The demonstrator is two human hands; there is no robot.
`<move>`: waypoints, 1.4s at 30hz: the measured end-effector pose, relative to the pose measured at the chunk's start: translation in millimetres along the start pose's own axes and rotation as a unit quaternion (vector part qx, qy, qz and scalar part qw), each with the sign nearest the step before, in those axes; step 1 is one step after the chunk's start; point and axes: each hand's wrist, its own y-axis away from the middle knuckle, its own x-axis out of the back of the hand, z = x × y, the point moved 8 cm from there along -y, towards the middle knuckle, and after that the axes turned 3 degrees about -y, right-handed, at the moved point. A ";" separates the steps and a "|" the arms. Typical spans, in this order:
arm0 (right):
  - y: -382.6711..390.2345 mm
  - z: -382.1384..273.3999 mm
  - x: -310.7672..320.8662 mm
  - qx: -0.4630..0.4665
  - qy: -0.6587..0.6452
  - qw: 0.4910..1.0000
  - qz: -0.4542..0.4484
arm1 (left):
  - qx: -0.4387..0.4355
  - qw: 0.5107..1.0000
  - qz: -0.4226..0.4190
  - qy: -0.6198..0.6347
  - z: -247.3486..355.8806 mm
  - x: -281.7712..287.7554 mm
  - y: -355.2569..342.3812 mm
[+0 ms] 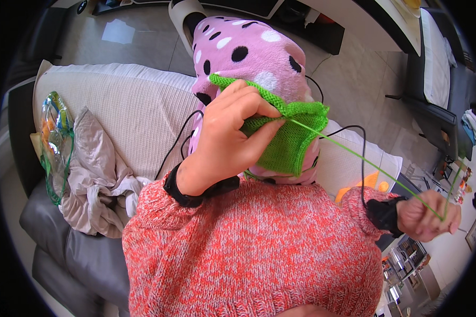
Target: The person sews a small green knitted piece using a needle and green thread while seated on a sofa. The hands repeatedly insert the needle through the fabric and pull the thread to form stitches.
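Note:
A bright green knitted piece [280, 150] lies over my lap, its upper edge rolled and bunched. My left hand [232, 127] pinches that edge between thumb and fingers. From the pinch a green yarn strand [362, 157] runs taut down to the far right. There my right hand [427, 215], stretched well out from the body and somewhat blurred, has its fingers closed round the yarn. A second length of the yarn rises from this hand. Whether a needle or hook sits under my left fingers cannot be made out.
A pink spotted blanket [248, 53] covers my legs. Black cables [363, 137] run near both wrists. On the sofa [79, 253] at left lie a crumpled beige cloth [92, 174] and a clear plastic bag [55, 137]. An orange item [360, 185] rests at right.

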 end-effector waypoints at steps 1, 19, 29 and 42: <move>-1.1 -17.2 2.2 0.034 -0.010 0.999 0.007 | 0.002 1.000 0.001 0.000 0.0 0.3 0.1; 55.0 163.7 37.4 -0.330 0.501 0.796 0.082 | 0.016 1.000 0.002 -0.025 8.8 1.5 -1.5; 73.7 192.6 59.2 -0.477 0.259 0.818 0.190 | 0.001 0.996 0.038 -0.081 12.3 0.3 -3.8; 96.6 183.4 89.1 -0.343 0.205 0.847 0.350 | -0.087 0.967 0.048 -0.235 23.1 -23.6 -16.6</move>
